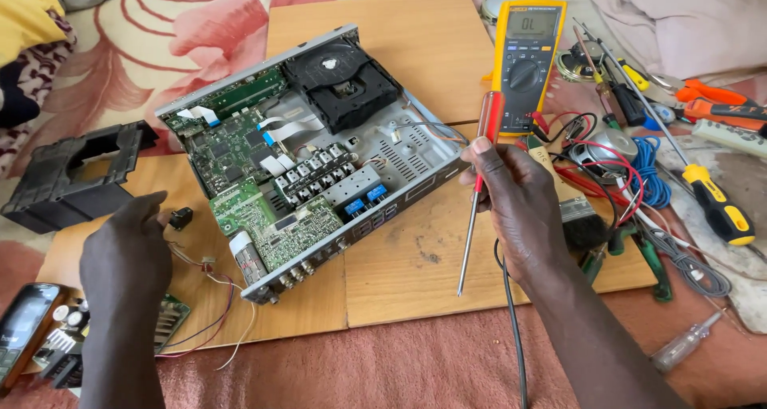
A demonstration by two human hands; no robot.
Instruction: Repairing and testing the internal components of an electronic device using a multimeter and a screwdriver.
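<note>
Probing stage: R hand (519, 209) clamped on screwdriver (477, 193) just beside opened player (319, 153) on board (415, 49), L hand (128, 249) loosely closed near small black part (180, 217); next move likely needs tip steadied onto chassis.

A makeshift home electronics repair spot: wooden boards (415, 249) laid over a floral bedspread (184, 33), with an opened disc player (311, 149), yellow multimeter (527, 61) and scattered screwdrivers (719, 205).

yellow multimeter (527, 57), green circuit boards (240, 149), red-handled screwdriver (478, 187)
</note>
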